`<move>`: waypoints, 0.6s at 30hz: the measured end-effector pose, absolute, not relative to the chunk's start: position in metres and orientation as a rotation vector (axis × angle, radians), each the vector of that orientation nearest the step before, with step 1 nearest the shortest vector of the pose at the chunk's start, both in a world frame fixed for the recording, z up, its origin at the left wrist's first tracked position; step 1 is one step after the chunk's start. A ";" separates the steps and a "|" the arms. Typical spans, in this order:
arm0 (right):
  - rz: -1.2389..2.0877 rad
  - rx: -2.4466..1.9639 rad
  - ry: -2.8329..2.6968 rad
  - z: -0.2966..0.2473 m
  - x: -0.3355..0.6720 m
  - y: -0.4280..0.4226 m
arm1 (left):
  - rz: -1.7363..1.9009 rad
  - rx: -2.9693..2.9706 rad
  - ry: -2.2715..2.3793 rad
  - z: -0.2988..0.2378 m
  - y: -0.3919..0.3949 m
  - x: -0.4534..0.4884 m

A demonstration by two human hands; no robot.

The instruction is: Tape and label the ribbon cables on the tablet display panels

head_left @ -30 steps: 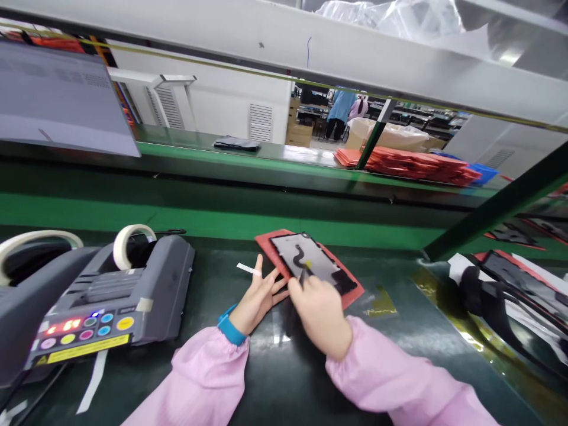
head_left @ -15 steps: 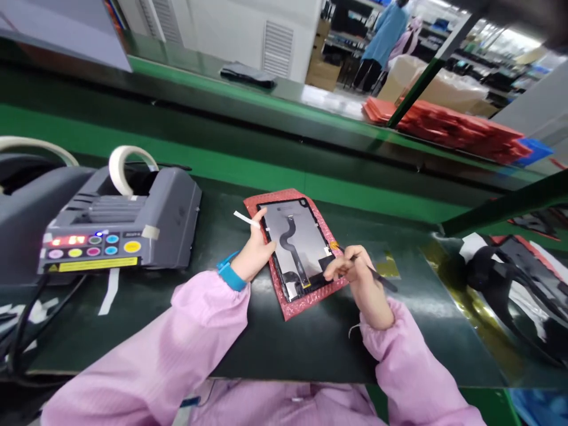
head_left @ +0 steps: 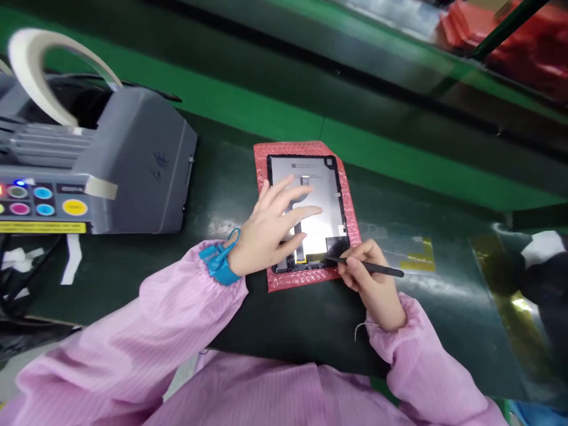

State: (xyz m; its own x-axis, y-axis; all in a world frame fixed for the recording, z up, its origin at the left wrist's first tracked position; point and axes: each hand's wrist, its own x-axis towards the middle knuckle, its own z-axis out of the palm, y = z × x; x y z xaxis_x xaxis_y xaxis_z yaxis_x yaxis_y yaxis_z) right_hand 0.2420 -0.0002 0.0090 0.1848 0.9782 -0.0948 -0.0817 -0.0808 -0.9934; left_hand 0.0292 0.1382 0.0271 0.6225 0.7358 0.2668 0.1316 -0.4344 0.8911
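A tablet screen panel [head_left: 326, 201] lies back side up on a pink bubble-wrap bag [head_left: 350, 207], on the dark green bench. Over the panel's left half hovers my left hand [head_left: 275, 222], fingers spread and holding nothing; whether it touches the surface I cannot tell. It partly hides a dark flex cable [head_left: 300, 248] on the panel. My right hand [head_left: 368, 275] pinches black tweezers [head_left: 386, 270]. Their tip is at the panel's lower right, beside a black patch [head_left: 337, 244] and a small yellowish strip [head_left: 316, 257].
A grey tape dispenser [head_left: 142, 165] with a roll of whitish tape [head_left: 33, 77] stands at the left. Yellowish film pieces [head_left: 426, 255] lie right of the bag. A dark object [head_left: 550, 290] sits at the right edge. Red bags [head_left: 470, 26] rest on the shelf above.
My left hand has let go of the panel's left edge and spread over it; the white strip by its fingers is out of sight. The tweezers' tip now points onto the panel. The view has tilted down.
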 end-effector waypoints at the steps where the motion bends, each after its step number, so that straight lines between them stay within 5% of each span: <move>1: 1.151 -1.320 -0.978 0.009 0.241 -0.002 | 0.810 1.986 0.714 0.024 0.138 0.030; 18: 1.130 -1.404 -1.177 0.014 0.230 -0.008 | 0.704 2.170 0.779 -0.012 0.139 0.030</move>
